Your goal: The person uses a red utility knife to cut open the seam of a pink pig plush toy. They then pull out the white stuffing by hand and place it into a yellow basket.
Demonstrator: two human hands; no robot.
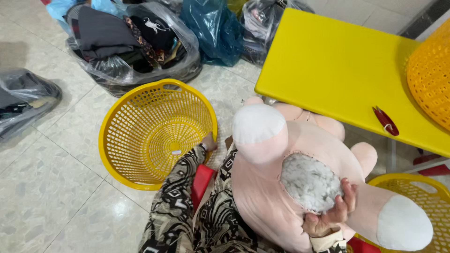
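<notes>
While a clear plastic bag of dark clothes (126, 42) slumps behind the yellow plastic basket (157, 133), the pink plush toy (300, 178) lies in the lap; the right hand (330, 213) cups its white stuffing (309, 180), fingers curled, and the left hand (209, 140) touches the basket rim, fingers indistinct.

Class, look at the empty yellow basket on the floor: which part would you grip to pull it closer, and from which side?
Probably grip the yellow basket's thick rolled rim on the near right side, from above, where the left hand already rests. The basket is tilted with its mouth open toward the person, so that edge is closest, and the perforated walls give fingers less purchase.
</notes>
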